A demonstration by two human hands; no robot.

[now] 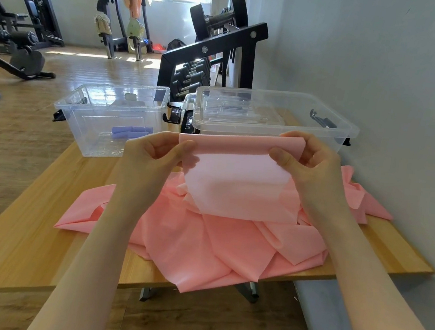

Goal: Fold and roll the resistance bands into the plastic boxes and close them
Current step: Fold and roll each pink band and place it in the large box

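A long pink resistance band (210, 235) lies in a crumpled heap on the wooden table (21, 236), one end hanging over the front edge. My left hand (157, 154) and my right hand (309, 162) pinch the two sides of its folded top end and hold it up above the heap. Behind on the left stands an open clear plastic box (79, 117) with a rolled purple band (130, 131) inside. At the right stands a second clear box (335, 130), with a lid resting on top.
A black dumbbell rack (213, 54) stands right behind the boxes. The grey wall (386, 76) runs along the table's right side. Gym machines (20, 39) stand on the wooden floor to the far left.
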